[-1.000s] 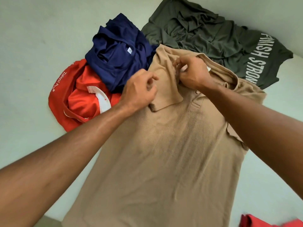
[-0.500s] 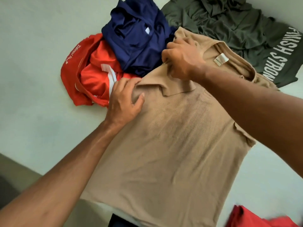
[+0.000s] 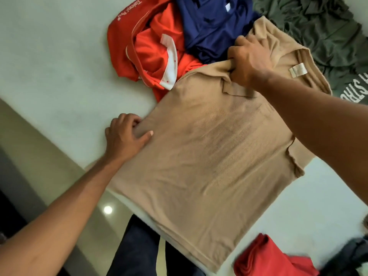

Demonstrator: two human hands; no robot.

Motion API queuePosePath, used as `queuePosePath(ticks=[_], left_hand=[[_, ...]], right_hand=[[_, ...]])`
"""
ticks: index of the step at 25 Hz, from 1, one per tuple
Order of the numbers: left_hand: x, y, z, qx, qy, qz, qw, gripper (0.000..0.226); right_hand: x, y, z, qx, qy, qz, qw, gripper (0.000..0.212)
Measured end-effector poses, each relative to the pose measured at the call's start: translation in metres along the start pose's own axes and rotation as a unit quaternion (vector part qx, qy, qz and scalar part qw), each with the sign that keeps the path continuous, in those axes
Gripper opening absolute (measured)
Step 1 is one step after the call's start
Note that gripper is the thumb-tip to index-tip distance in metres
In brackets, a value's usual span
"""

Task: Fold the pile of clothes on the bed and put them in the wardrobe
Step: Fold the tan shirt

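A tan polo shirt (image 3: 209, 156) lies flat on the pale bed sheet (image 3: 59, 56), its hem hanging over the near edge. My right hand (image 3: 249, 62) grips a bunch of fabric at the shirt's left shoulder, beside the collar. My left hand (image 3: 125, 136) pinches the shirt's left side edge lower down, thumb on top of the cloth. Beyond the shirt lie a crumpled red polo (image 3: 147, 42), a navy shirt (image 3: 211, 24) and an olive T-shirt with white lettering (image 3: 322, 36).
A folded red garment (image 3: 266, 259) and a dark grey one (image 3: 350, 253) sit at the near right corner of the bed. The bed edge runs diagonally at lower left, with glossy floor (image 3: 95, 206) and my dark trousers (image 3: 137, 248) below it.
My left hand has slid from the collar down to the shirt's left side edge. My right hand moved from the collar to the left shoulder and gripped it. The view shifted toward me.
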State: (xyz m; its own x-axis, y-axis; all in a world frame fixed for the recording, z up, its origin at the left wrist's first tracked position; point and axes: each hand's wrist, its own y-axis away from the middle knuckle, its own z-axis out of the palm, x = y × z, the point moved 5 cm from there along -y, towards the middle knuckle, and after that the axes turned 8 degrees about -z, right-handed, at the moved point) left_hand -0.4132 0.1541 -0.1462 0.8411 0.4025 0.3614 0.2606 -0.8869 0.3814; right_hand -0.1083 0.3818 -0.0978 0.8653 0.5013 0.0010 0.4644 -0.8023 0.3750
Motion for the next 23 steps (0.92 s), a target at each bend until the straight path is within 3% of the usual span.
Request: queuePosePath(ticks=[6, 10, 14, 17, 20, 23], left_hand=[[0.017, 0.009, -0.015, -0.238, 0.036, 0.024, 0.970, 0.013], [0.021, 0.065, -0.008, -0.242, -0.103, 0.086, 0.961, 0.030], [0.047, 0.144, 0.025, -0.258, -0.107, 0.114, 0.953, 0.047], [0.079, 0.199, 0.053, -0.310, -0.053, 0.110, 0.943, 0.032], [0.120, 0.249, 0.081, -0.341, -0.067, 0.144, 0.926, 0.015], [0.146, 0.290, 0.105, -0.345, -0.116, 0.159, 0.918, 0.023]], right_hand=[[0.005, 0.026, -0.017, 0.007, 0.032, -0.019, 0.999, 0.021], [0.031, 0.061, -0.022, -0.031, 0.066, -0.028, 0.997, 0.023], [0.059, 0.101, -0.004, -0.059, 0.117, -0.006, 0.991, 0.026], [0.079, 0.134, 0.008, -0.074, 0.149, 0.040, 0.985, 0.028], [0.098, 0.174, 0.017, -0.089, 0.150, 0.065, 0.983, 0.030], [0.116, 0.209, 0.030, -0.105, 0.151, 0.088, 0.979, 0.030]])
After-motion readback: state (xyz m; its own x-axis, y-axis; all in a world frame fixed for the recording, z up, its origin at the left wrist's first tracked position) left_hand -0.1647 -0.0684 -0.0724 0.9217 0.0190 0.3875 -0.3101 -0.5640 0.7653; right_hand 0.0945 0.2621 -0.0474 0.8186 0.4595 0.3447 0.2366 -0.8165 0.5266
